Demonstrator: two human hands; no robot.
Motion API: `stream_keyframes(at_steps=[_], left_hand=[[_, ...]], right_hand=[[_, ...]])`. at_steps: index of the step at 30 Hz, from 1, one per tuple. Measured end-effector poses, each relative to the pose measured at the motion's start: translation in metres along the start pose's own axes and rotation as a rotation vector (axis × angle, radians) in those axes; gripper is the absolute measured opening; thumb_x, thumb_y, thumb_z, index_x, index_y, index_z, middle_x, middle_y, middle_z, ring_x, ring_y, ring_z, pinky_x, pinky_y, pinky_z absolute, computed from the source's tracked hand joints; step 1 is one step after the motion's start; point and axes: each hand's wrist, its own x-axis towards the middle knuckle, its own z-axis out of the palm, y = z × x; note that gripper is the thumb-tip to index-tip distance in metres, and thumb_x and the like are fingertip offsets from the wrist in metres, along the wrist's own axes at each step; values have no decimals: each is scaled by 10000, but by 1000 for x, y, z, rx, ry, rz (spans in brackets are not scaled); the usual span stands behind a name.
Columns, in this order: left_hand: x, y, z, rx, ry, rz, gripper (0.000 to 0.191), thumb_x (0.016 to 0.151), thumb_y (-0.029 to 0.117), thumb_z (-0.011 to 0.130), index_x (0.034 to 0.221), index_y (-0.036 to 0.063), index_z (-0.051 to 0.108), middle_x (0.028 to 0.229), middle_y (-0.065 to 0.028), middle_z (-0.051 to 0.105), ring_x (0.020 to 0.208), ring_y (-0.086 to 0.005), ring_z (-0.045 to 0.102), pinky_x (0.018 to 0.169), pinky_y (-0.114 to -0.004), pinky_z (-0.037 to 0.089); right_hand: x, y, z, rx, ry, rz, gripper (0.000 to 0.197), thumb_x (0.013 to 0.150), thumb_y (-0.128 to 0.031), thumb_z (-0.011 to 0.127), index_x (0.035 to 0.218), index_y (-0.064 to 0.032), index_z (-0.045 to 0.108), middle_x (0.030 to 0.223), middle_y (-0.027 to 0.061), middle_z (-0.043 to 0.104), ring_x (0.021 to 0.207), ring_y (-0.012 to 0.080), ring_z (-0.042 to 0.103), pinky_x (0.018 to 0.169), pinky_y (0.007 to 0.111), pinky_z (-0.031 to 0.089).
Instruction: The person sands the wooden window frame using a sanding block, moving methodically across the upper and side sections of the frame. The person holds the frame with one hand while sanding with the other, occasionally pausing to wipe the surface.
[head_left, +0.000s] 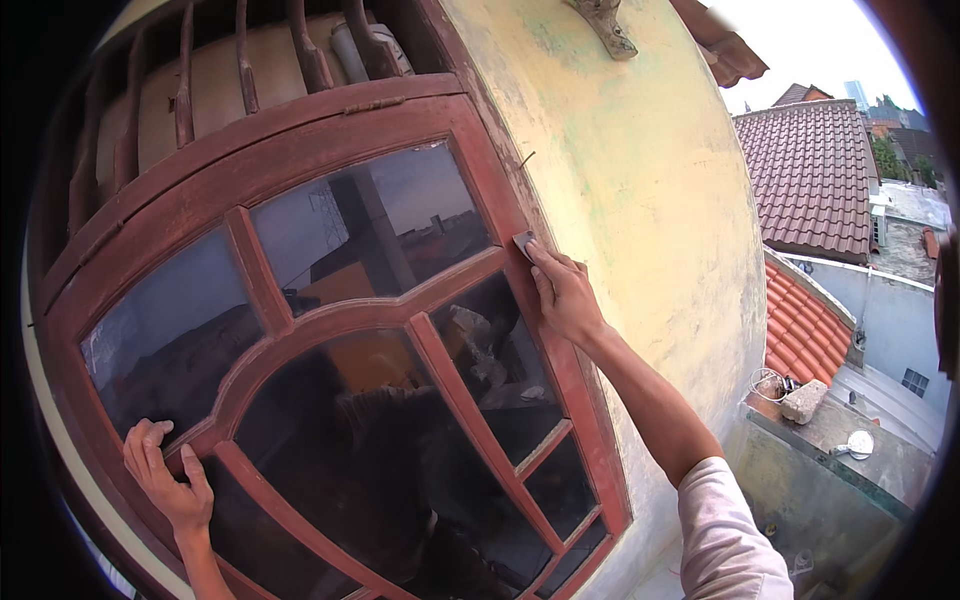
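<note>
A red-brown painted wooden window sash (266, 330), with curved glazing bars and dark reflecting glass panes (442, 225), fills the view before me. My right hand (566, 292) pinches a small dark, flat piece, apparently folded sandpaper (523, 241). It presses this against the sash's right stile, beside the upper right pane. At the lower left, my left hand (171, 472) rests against the sash with thumb and fingers spread around a glazing bar near its left stile. Nothing loose shows in that hand.
Slanting wooden bars (246, 60) stand above the sash. A weathered yellow wall (630, 187) borders it on the right, with a thin nail (528, 159) sticking out near the frame. On a concrete ledge (892, 465) lie a rough stone (805, 401) and a round whitish object (859, 445).
</note>
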Motion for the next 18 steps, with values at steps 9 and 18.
stream_keyframes(at_steps=[9,18], left_hand=[[3,16,-7,44,-110,-27,352,955,382,618,1106,64,617,1130,-123,600,1113,-343,545,1001,-506,358],[0,3,-12,72,-164,48,358,989,357,661,1169,51,618,1184,-130,619,1176,-360,549,1047,-519,358]], right_hand=[[164,-35,25,-69,52,96,456,1105,-274,474,1554,-238,541,1589,101,538,1436,276,545,1152,474,270],[4,-14,22,-70,105,-80,378,1060,-76,509,1393,-143,675,1476,118,642,1399,284,589,1106,512,355]])
